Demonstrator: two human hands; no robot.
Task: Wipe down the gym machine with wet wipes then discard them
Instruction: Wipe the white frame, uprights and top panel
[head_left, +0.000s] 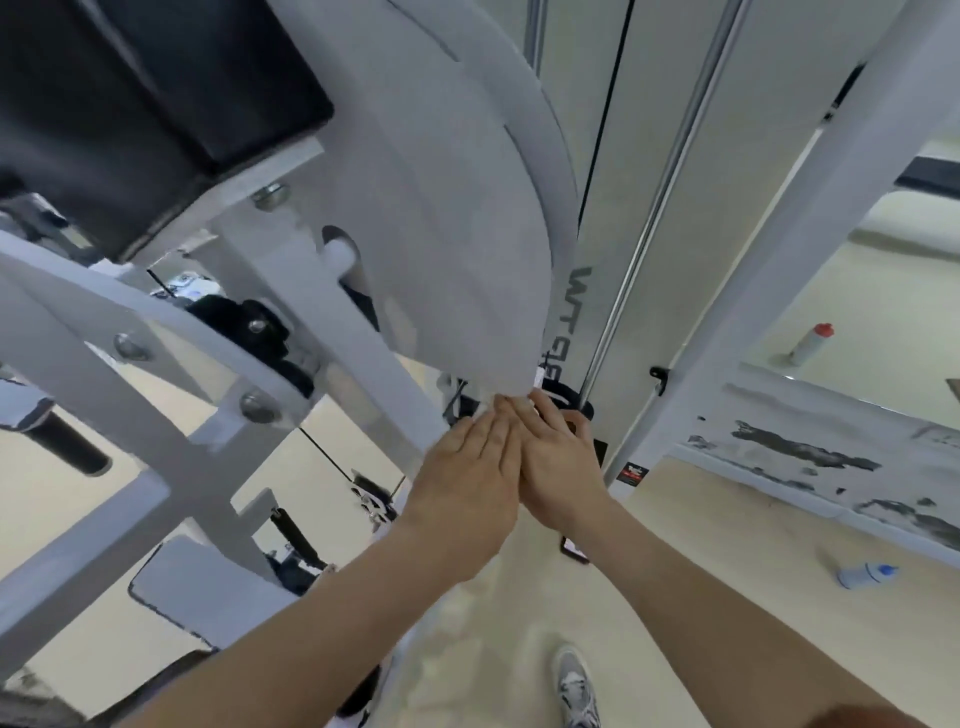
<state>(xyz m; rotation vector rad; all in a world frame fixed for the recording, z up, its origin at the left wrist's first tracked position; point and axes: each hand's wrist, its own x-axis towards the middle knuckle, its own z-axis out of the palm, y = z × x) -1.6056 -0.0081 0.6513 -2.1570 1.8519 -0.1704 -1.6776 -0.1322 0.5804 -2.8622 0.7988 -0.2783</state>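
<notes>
You have a pale floor (701, 545) under you. A white bottle with a red cap (813, 343) is on it, off to your right. Nearer to you, a small white and blue bottle (866, 574) lies on its side. A grey shoe (576, 686) shows near the bottom edge.

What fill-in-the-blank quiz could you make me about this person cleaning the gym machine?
1. The left hand and right hand meet at the ___ tip of the curved panel.
2. The near bottle, lying on its side, has a ___ cap.
3. The farther bottle has a ___ cap.
4. The cushion at upper left is coloured ___.

Missing words: lower; blue; red; black.
</notes>
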